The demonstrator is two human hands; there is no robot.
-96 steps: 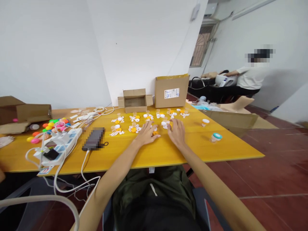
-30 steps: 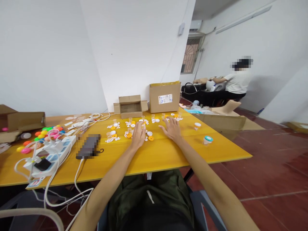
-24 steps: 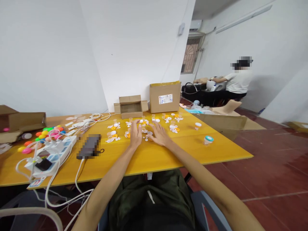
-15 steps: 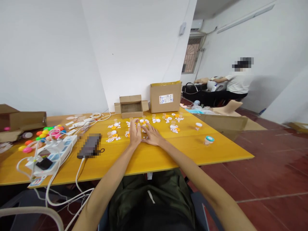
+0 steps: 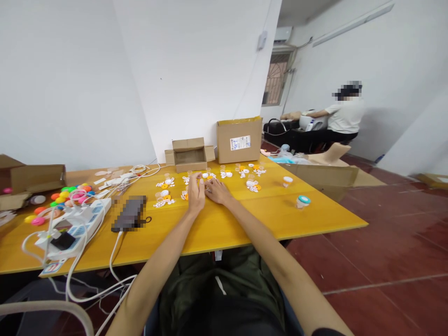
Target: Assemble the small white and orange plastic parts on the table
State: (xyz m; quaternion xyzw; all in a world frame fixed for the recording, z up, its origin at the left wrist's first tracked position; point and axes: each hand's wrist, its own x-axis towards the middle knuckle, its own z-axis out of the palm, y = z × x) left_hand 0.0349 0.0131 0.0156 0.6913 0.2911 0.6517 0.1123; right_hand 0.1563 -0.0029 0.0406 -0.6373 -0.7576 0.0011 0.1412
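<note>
My left hand (image 5: 196,193) rests on its edge on the yellow table, palm turned right and fingers stretched forward, with no object visible in it. Close beside it, my right hand (image 5: 217,191) lies low over the tabletop. Its fingers are drawn together and point toward the left hand; whatever is under the fingertips is hidden. Around both hands lie small groups of white pieces (image 5: 164,202), each with orange rings (image 5: 164,186), white lids (image 5: 228,174) and clear cups (image 5: 251,178). My hands cover part of the middle group.
Behind the groups stand an open carton (image 5: 190,156) and a taller box (image 5: 240,141). To the right are a white-lidded cup (image 5: 287,181) and a teal-lidded cup (image 5: 303,201). At left lie a phone (image 5: 129,213), power strip (image 5: 79,228), cables and colored balls (image 5: 59,199). A person (image 5: 345,114) sits farther back.
My right hand's spread fingers have drawn together and sit a little higher on the table. My left hand has stayed nearly in place. The view has shifted slightly.
</note>
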